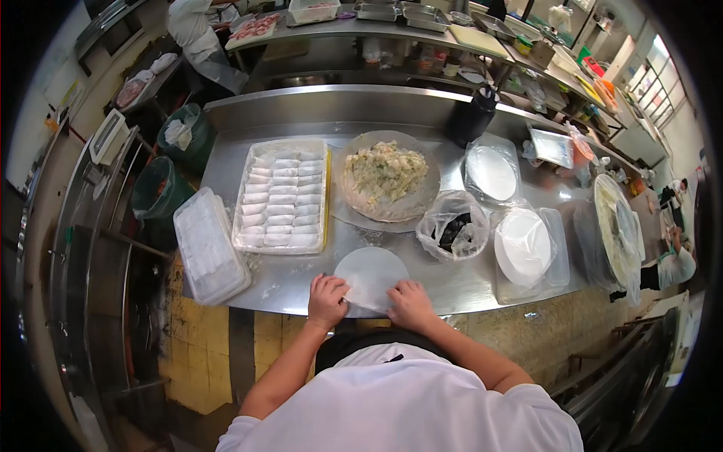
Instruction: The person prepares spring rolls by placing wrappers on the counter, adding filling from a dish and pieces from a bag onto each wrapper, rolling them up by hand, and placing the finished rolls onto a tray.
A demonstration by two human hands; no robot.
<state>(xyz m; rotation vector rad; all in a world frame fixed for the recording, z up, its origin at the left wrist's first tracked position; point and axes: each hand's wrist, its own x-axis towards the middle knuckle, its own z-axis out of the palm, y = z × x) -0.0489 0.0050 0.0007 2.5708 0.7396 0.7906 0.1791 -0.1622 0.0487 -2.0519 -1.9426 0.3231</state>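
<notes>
A thin, round, whitish rice paper wrapper [371, 269] lies near the front edge of the steel table. Its left lower edge is in the curled fingers of my left hand [329, 299]. On the opposite side, my right hand [410, 302] pinches the right lower edge. Beyond the wrapper, a pale chopped filling [385, 169] is heaped on a round sheet. To its left stands a white tray [239, 218] with several rows of white rolls [282, 200].
A lidded plastic container [211, 245] overhangs the table's left edge. On the right are a bag-lined bowl [452, 226], bagged stacks of round white sheets [523, 245] and a dark bottle [473, 117]. Green bins [160, 188] stand left; another person [199, 38] works at the back.
</notes>
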